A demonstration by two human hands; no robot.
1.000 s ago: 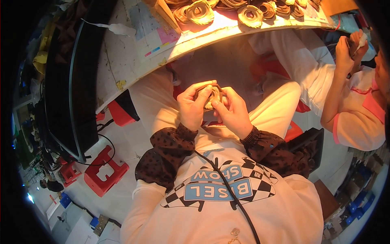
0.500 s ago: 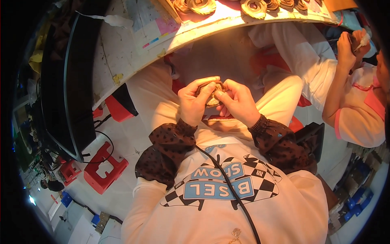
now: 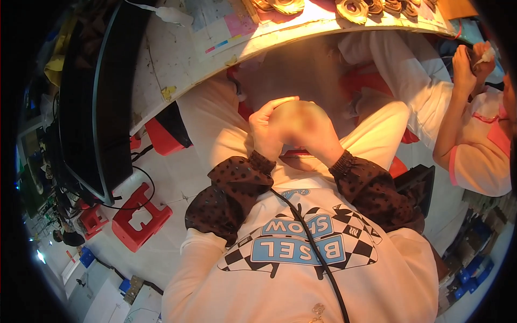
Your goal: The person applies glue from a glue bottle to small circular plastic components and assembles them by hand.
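Above my lap, close to the curved table edge, my two hands are together. My left hand (image 3: 265, 129) is curled, its fingers bent inward toward the other hand. My right hand (image 3: 325, 139) meets it from the other side; a blurred patch covers its fingers and thumb. A small round brown-and-gold piece was between them a moment earlier; the blur hides it now. Dark spotted sleeve covers (image 3: 239, 180) wrap both forearms. Similar round brown-and-gold pieces (image 3: 353, 11) lie in a row along the far side of the table (image 3: 156, 67).
At left stands a large black panel (image 3: 102, 118), with a red stool (image 3: 134, 220) and a cable below. A white thin-tipped object (image 3: 175, 16) lies on the table. To the right sits a co-worker, whose hands (image 3: 466, 70) hold something small. A black cable (image 3: 309, 231) runs down my shirt.
My hands remain together, but a blur now covers the fingers and the round piece that showed before. The whole view has shifted slightly, the table and panel appearing farther right.
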